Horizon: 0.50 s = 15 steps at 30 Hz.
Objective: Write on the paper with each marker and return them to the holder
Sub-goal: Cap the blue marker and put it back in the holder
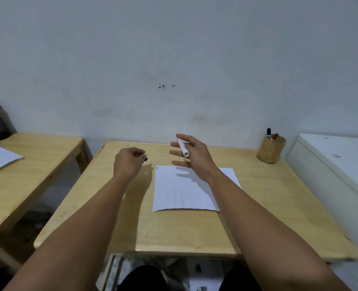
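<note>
Head view, landmark = paper point(186, 189), flat on the wooden table point(174, 229), a small dark mark at its far-left corner.

Right hand point(191, 155) hovers over the paper's far edge. Marker point(182, 147) (white barrel) is held loosely up near thumb and forefinger, butt end toward the camera; the other fingers are spread wide and touch nothing. The writing end is hidden behind the hand, so tip state unknown. Not a writing grip; my read is it's mid-reorientation, either about to write or about to be recapped.

Left hand point(129, 162) sits just left of the paper's far-left corner, fingers curled shut around something small and dark poking out at the fingertips. Probably the cap point(145, 159), kept off to the side so it clears the writing area. Can't confirm.

Holder point(271, 149), a wooden cup, stands far right of the paper near the table's back corner, well apart from both hands. Two markers upright in it: one dark-capped, one red-capped.

The paper is nearly blank, so the task looks early.
</note>
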{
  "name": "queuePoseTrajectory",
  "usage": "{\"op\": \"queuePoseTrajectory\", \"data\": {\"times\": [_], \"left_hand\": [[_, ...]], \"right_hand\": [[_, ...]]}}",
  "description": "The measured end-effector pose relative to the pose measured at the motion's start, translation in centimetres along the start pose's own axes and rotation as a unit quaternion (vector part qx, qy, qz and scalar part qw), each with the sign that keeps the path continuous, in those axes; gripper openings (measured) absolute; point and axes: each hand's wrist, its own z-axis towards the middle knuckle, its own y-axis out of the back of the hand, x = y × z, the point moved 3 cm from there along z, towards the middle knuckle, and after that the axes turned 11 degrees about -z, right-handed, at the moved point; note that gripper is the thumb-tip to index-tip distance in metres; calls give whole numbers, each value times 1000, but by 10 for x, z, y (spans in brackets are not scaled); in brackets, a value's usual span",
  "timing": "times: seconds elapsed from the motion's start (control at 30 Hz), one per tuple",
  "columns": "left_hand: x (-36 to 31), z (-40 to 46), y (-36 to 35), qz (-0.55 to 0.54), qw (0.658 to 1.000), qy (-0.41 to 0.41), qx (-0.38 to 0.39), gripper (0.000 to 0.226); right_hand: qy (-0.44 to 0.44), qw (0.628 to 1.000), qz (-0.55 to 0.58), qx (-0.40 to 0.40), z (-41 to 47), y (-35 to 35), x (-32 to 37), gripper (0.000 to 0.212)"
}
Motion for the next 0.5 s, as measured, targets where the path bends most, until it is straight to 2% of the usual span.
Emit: {"op": "queuePoseTrajectory", "data": {"times": [0.1,0.17,0.3,0.5], "left_hand": [[-38,-13,-11,-123,992,21,33,11],[-59,-22,-19,-161,986,20,44,8],[-87,-40,-33,-167,985,13,51,12],[-107,-64,-59,-138,987,-5,80,11]], "right_hand": [[-20,999,45,-10,-17,10,3,19],[24,999,-39,-11,-27,16,3,17],[78,974,-210,-33,-43,27,0,21],[97,966,-232,-54,-58,50,5,19]]}}
